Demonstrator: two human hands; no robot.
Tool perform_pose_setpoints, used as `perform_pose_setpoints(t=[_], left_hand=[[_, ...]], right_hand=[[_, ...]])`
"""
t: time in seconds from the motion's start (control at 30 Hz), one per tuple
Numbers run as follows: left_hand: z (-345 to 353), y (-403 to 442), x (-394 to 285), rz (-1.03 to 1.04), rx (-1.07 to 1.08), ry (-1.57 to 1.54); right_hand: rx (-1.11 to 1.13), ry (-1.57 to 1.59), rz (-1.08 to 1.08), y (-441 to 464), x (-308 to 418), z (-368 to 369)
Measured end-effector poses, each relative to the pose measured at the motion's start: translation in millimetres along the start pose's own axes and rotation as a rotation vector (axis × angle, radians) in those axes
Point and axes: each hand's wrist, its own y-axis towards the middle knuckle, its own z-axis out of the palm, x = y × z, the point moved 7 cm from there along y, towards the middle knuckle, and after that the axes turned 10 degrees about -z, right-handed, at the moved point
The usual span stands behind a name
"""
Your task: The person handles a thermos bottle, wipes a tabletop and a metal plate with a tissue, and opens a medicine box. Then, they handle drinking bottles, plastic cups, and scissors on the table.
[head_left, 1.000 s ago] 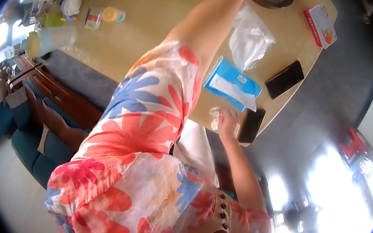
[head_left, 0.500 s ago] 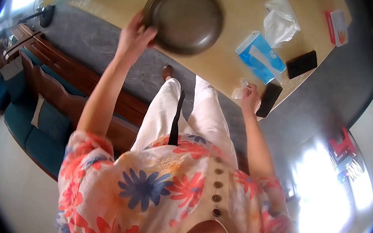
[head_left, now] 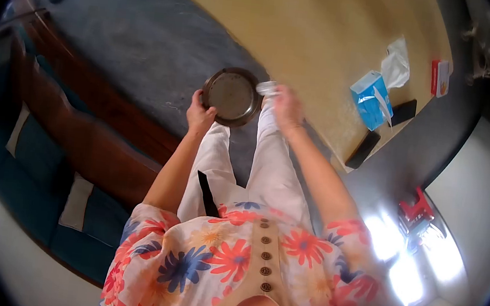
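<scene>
My left hand [head_left: 200, 114] grips the left rim of a round dark metal pan [head_left: 232, 97], held over the floor beside the table edge with its inside facing up. My right hand [head_left: 287, 108], slightly blurred, pinches a crumpled white tissue [head_left: 268, 88] close to the pan's right rim. On the table [head_left: 317, 35], to the right, lies a blue tissue pack [head_left: 372, 99] with a tissue sticking out of its opening.
Two dark phone-like slabs, one [head_left: 404, 112] beside the pack and one [head_left: 363, 149] at the table's near corner, lie near a white plastic bag [head_left: 396, 64] and a red-and-white box [head_left: 440, 78]. A teal sofa [head_left: 102, 204] stands to the left.
My left hand has brought the pan from above the table down in front of my body. My right hand has left the spot beside the phone and moved toward the pan with the tissue.
</scene>
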Motion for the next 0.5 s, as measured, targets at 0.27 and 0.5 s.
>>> perform_pose_setpoints(t=[0.27, 0.5], left_hand=[[-12, 18, -40, 0.009, -0.058, -0.064], [-27, 20, -58, 0.001, -0.061, -0.11]], right_hand=[[-0.301, 0.06, 0.204, 98, -84, -91], [0.132, 0.001, -0.36, 77, 71, 40]])
